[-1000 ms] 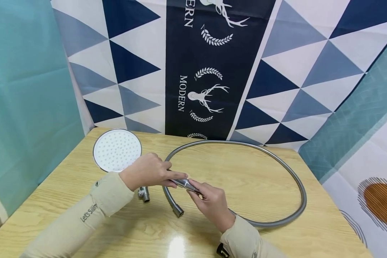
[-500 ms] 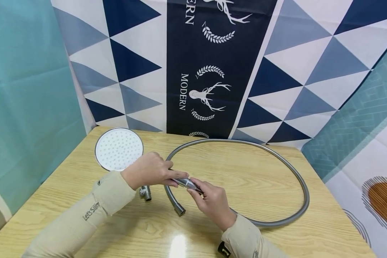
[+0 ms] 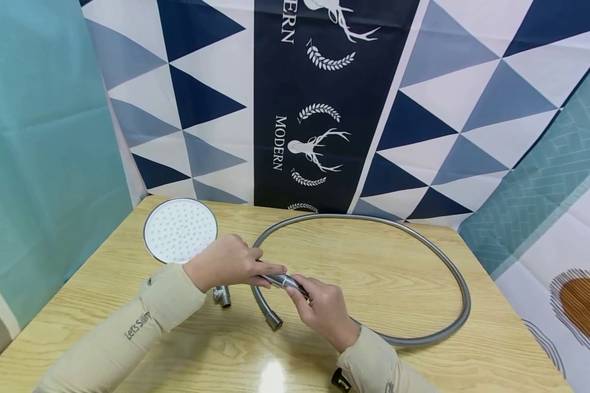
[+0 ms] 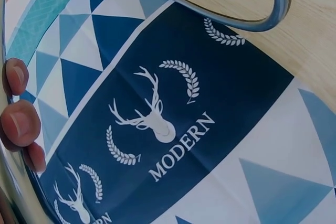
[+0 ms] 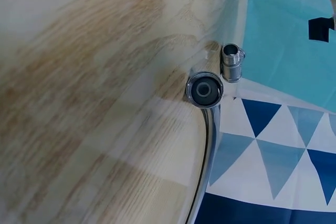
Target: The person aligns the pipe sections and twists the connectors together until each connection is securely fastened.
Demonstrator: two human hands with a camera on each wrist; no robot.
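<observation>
My left hand (image 3: 228,262) grips a chrome tube-shaped handle (image 3: 276,279), its index finger stretched along it. In the left wrist view, fingertips (image 4: 20,123) curl around the shiny tube (image 4: 13,182). My right hand (image 3: 323,308) pinches the lower end of the same piece, just past a joint ring; its fingers hide the very tip. A round shower head (image 3: 180,230) with a white dotted face is beyond my left hand, which covers the part between it and the handle. The grey metal hose (image 3: 464,295) loops behind both hands and passes under my right wrist.
The hose's free end (image 3: 274,321) lies on the wooden table (image 3: 216,355), its opening facing the right wrist camera. A small chrome fitting (image 3: 222,296) rests left of it. Patterned cloth (image 3: 319,109) hangs along the table's back edge.
Both hands stay in place on the chrome piece, with only a slight shift of the right fingers near the joint. The hose, shower head and fitting lie as before.
</observation>
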